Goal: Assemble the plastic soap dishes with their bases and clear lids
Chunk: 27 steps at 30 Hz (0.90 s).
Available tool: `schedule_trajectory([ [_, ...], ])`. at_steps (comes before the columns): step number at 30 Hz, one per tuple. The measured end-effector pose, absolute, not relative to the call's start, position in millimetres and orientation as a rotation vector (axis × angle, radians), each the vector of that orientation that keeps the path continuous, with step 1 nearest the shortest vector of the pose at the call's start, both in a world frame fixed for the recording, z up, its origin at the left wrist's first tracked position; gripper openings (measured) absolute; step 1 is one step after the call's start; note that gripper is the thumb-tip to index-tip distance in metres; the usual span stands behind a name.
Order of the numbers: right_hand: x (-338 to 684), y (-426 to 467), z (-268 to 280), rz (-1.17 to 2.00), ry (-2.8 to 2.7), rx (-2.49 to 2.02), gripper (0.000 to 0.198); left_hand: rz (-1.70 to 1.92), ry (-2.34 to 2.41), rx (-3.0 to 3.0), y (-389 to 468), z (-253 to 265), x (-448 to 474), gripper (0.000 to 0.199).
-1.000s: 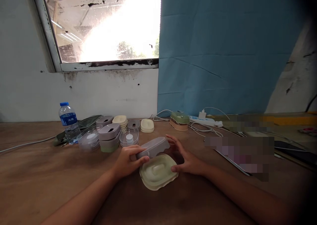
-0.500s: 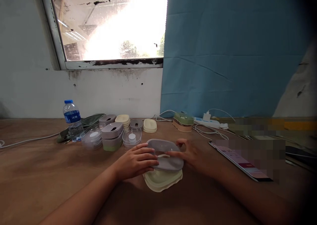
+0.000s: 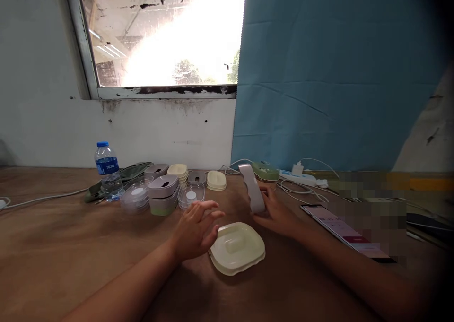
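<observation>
My right hand [image 3: 275,213] grips a greyish-purple plastic lid [image 3: 253,189], tilted up on edge above the table. Its wavy rim faces left. Below it, a cream plastic piece [image 3: 238,248] with a raised oblong middle lies flat on the table; it looks like a lid too. My left hand [image 3: 195,230] hovers at the left edge of the cream piece, fingers apart and holding nothing. I cannot tell whether the left thumb touches that edge.
Behind my left hand stand greyish-purple boxes [image 3: 163,192], clear containers [image 3: 136,196], cream pieces [image 3: 216,180] and a water bottle [image 3: 108,170]. A green box [image 3: 266,171], power strip [image 3: 298,176] and cables lie at the back right. A phone [image 3: 345,232] rests right of my right hand.
The greyish-purple lid has come up off the cream piece and turned on edge in my right hand. My left hand has let go of it and opened.
</observation>
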State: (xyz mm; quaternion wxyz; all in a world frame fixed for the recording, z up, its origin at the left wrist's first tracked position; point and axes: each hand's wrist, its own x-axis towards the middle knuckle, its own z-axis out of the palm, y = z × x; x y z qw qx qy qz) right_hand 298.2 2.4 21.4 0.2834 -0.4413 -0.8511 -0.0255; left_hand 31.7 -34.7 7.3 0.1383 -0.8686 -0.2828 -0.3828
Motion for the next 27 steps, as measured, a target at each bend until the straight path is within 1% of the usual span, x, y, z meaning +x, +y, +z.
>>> schedule_trajectory([
  [4,269.3,55.9,37.5,-0.106,-2.296,-1.244,0.042,-0.949,-0.786,-2.665,-31.7,4.8,36.5,0.019],
  [9,214.7,131.9,69.5,-0.145,-2.379,-1.394,0.048,-0.815,-0.802,-2.825,-29.7,5.3,38.1,0.024],
  [10,203.4,143.8,72.9,-0.147,-2.399,-1.434,0.045,-0.785,-0.803,-2.851,-29.9,6.0,37.8,0.025],
  [12,182.2,161.8,75.3,-0.142,-2.440,-1.524,0.034,-0.739,-0.819,-2.872,-30.2,6.9,37.2,0.026],
  [14,163.7,172.9,73.3,-0.140,-2.480,-1.615,0.029,-0.713,-0.840,-2.876,-29.9,7.0,36.7,0.027],
  [19,132.9,183.8,64.1,-0.159,-2.611,-1.773,0.027,-0.675,-0.839,-2.880,-27.6,5.6,36.8,0.029],
  [27,121.2,191.7,58.7,-0.205,-2.832,-1.741,0.026,-0.624,-0.810,-2.878,-26.8,5.6,36.4,0.030],
])
